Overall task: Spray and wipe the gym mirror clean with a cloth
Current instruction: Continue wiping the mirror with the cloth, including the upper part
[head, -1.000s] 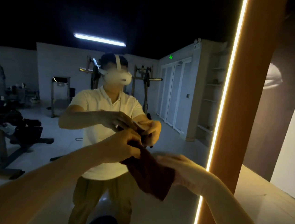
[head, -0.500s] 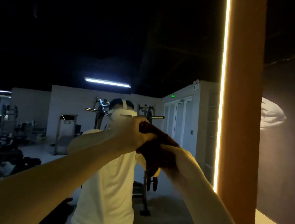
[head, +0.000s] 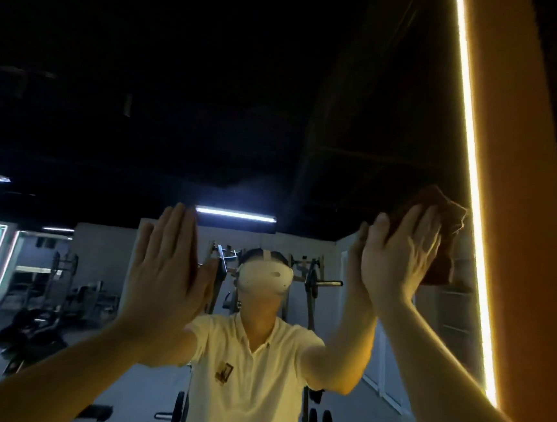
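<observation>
Hands are both up on the gym mirror (head: 147,81), lol. My left hand (head: 167,278) lies flat against the glass, fingers straight and together, holding nothing. My right hand (head: 397,258) presses the dark red cloth (head: 446,239) onto the glass with straight fingers, up high, just beside the glowing light strip (head: 472,211) on the mirror's right edge. An orange panel (head: 528,266) runs right of that strip.
</observation>
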Motion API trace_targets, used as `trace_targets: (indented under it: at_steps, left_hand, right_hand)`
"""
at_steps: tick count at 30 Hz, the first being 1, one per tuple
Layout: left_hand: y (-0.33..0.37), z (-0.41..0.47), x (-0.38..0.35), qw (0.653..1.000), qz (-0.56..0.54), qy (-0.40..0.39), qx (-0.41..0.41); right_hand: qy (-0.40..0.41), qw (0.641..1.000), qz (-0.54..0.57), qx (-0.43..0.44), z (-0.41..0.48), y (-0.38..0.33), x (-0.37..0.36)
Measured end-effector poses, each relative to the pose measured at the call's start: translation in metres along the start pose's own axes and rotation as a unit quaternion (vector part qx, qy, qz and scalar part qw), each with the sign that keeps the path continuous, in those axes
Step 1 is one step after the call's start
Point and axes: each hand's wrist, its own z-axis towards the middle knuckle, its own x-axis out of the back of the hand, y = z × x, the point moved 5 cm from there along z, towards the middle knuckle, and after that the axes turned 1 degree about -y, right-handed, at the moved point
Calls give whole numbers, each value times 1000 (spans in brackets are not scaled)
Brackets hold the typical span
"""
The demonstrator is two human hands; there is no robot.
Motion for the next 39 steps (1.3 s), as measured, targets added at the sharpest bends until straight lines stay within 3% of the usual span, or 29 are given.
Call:
trace_targets:
  at_steps: [4,6,10,12,15,18,21,23,26,31,35,39]
  left_hand:
    - [5,-3,-10,1000,19,22,9]
    - [5,-3,-11,999,30,24,9]
    - [1,-3,-10,999,42,21,11]
    - [1,-3,-10,999,44,22,9]
    - [-4,-1,-10,998,55,22,0]
    - [-5,-2,-10,998,58,20,-17]
    - [-4,-3,-11,998,53,16,-18]
    - [-5,-4,-13,998,55,7,-18]
    - [-6,-4,-14,998,50,-1,-26]
    - [-1,-5,-11,1000,10,11,-19]
    - [16,-22,-8,999,-1,6,-45]
    - [28,-42,-20,997,-3,-11,-73]
  right_hand:
    - [-32,996,11,81,-26,-56,-24]
    - [-54,985,14,163,-50,-89,-34]
    - [-166,902,-64,394,-85,-131,-54]
    - [-153,870,-129,450,-60,-114,-44]
    - [-116,919,-117,359,0,-54,-17]
    - [-33,977,-75,196,33,-6,8]
    - [10,997,-13,75,16,-36,-8]
    - [8,995,-1,102,-20,-82,-31]
    - [-44,975,-6,217,-85,-136,-60]
    - [-113,887,-100,437,-108,-99,-50]
    - [-90,922,-167,339,-59,-3,2]
    - [-37,980,-114,159,-36,72,41]
